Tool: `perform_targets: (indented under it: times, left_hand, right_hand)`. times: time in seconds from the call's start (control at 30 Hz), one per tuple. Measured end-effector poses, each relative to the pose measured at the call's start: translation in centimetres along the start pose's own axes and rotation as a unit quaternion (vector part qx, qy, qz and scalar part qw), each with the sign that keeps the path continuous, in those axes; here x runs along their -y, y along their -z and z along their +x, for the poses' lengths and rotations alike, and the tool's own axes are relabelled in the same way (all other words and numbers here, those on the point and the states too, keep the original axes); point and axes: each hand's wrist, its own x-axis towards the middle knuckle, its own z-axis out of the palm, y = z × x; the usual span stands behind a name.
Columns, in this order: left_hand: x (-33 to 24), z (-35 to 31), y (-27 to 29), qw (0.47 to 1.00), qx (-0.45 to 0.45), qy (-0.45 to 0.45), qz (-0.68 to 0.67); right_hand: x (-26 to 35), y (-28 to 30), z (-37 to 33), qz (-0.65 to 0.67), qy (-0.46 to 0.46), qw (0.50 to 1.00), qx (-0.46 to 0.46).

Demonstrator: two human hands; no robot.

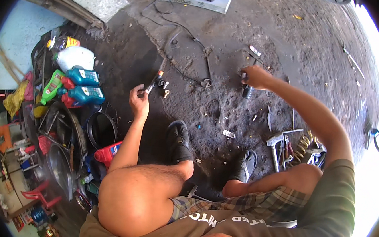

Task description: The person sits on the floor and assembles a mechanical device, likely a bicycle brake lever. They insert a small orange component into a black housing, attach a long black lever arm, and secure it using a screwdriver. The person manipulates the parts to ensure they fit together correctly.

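My left hand (139,101) is closed, thumb and fingertips pinching the silver end of a small metal fitting (149,89). An orange-brown collar (160,73) and dark parts sit at its other end, where a hose (163,65) runs up and away. Beside it on the dirt lies a small brass-coloured piece (166,93). Out to the right, my right hand (256,77) is wrapped round a dark tool, whose black ribbed cylinder (247,92) sticks out below the fingers. Its exact kind is hard to make out.
Dark cables (183,29) wind over the ground. At left stand oil bottles (82,94), a white jug (75,58) and a black round pan (102,129). A hammer (276,141), pliers (288,148) and a coil spring (302,145) lie by my right knee. A grey-white box (223,4) sits at the far side.
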Motion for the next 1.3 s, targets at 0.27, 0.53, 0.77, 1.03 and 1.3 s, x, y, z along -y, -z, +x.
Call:
perform_targets:
  times: [0.27,0.53,0.77,1.03,1.3]
  left_hand:
    - [-4.6,-3.3,-0.3,0.981,0.107,0.024,-0.158]
    - [-10.7,-5.5,-3.2,0.929,0.251,0.063,-0.264]
    - [-18.2,-5.5,-3.3,0.915,0.293,-0.102,-0.260]
    - [-31.4,0.8,0.4,0.896,0.151,-0.409,-0.084]
    - [-40.2,4.3,6.2,0.855,0.378,-0.350,-0.064]
  right_hand:
    - [1.1,-8.9,-2.2,0.008,-0.100,0.995,-0.004]
    - [-4.2,-11.8,-1.7,0.219,-0.358,0.907,-0.032]
    - [-2.9,-7.2,-6.0,0.420,-0.260,0.868,-0.053]
    - [1.9,4.1,-18.8,0.501,-0.014,0.858,-0.115]
    - [5.6,13.7,-28.3,0.578,-0.022,0.728,-0.369]
